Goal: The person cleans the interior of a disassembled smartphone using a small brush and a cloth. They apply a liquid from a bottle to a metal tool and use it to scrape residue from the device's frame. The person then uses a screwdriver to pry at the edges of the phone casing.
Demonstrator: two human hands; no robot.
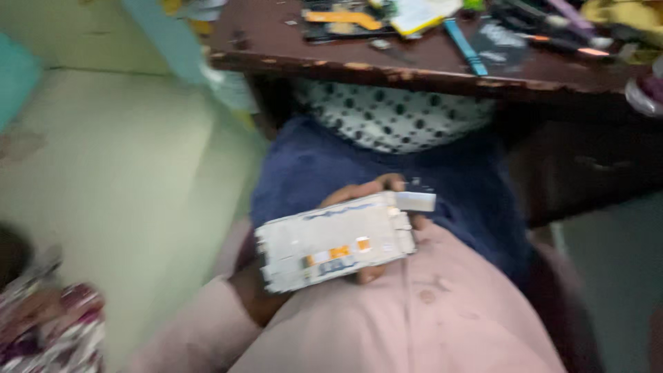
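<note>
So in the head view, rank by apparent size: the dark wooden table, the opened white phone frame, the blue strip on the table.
1. Dark wooden table
2. Opened white phone frame, though nearer the camera
3. Blue strip

matt grey metal phone frame point(336, 242), worn chipped wood desk point(414, 65), pink cloth shirt point(428, 318)

Small repair workshop: worn wooden table point(428, 65) strewn with phone parts point(342, 21), tools point(464, 47) and cables point(552, 34).
</note>
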